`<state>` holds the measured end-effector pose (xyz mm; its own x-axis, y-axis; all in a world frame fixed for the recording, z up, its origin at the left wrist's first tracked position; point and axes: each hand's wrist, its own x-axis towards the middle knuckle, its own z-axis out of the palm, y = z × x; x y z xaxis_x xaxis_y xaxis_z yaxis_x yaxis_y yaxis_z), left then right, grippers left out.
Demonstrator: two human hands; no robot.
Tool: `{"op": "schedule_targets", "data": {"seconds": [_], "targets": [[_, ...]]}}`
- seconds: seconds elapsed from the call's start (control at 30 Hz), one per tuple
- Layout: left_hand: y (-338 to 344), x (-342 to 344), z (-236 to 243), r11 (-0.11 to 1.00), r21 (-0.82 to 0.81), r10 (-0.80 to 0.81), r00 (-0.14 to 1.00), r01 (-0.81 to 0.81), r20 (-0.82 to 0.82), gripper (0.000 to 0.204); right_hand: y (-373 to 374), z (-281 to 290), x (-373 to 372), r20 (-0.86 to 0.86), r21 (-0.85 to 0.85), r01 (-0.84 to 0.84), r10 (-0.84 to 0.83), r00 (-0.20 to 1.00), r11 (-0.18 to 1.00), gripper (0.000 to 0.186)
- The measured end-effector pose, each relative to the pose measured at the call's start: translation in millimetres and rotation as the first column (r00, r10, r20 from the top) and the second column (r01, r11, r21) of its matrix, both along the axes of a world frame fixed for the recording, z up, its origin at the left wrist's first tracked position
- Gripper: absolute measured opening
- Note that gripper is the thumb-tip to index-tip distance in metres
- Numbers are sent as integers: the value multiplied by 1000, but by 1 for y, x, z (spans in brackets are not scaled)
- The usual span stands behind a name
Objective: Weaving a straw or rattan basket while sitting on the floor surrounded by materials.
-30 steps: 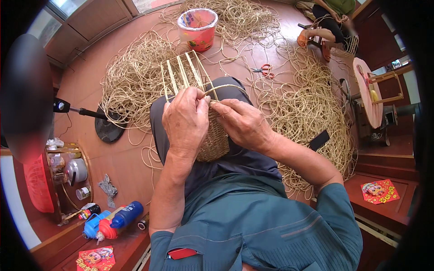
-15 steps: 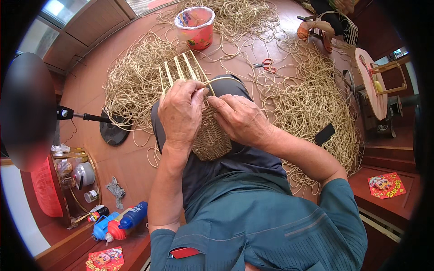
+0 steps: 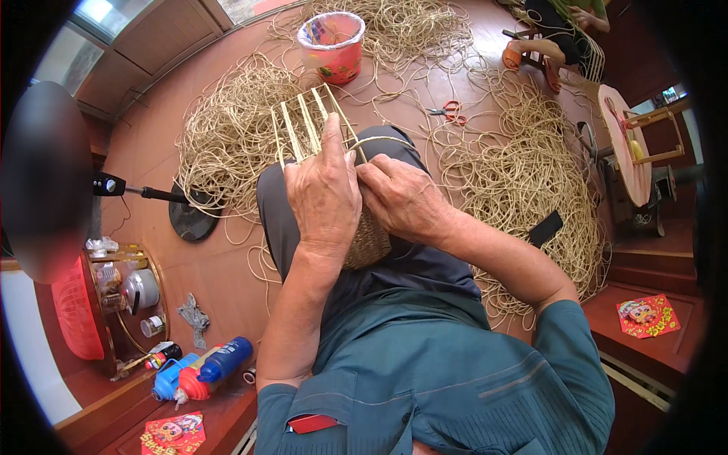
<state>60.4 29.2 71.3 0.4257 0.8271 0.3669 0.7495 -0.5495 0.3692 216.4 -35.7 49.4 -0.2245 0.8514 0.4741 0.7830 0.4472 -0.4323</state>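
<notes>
A half-woven straw basket (image 3: 368, 246) rests on my lap, its closed end toward me. Its pale bare stakes (image 3: 309, 125) stick out on the far side, joined by a strand across their ends. My left hand (image 3: 324, 193) lies over the weaving and grips it, index finger stretched out along the stakes. At the basket's right edge my right hand (image 3: 406, 193) is closed, with thumb and fingers pinched at the working cord (image 3: 387, 139). That cord arcs out over my right knee. The fingertips hide the exact spot being woven.
Heaps of loose straw cord (image 3: 523, 182) spread over the floor. Beyond my knees are a pink lined bucket (image 3: 339, 57) and red-handled scissors (image 3: 453, 112). A fan base (image 3: 196, 216) stands left; flasks (image 3: 225, 360) lie lower left. Another person's hand (image 3: 584, 19) shows far right.
My left hand has shifted right and its index finger has straightened out from a pinch. My right hand stays close to the same edge. The other person has come further into view.
</notes>
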Motion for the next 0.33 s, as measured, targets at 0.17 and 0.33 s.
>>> {"op": "schedule_targets", "data": {"seconds": [0.17, 0.33], "targets": [[-4, 0, -7, 995, 93, -29, 996, 21, 83, 67, 2, -2, -1, -44, 12, 11, -11, 999, 1000, 15], [-12, -8, -13, 998, 53, -41, 983, 32, 179, 70, 4, -5, -3, -103, 69, 32, -25, 994, 997, 22]]}}
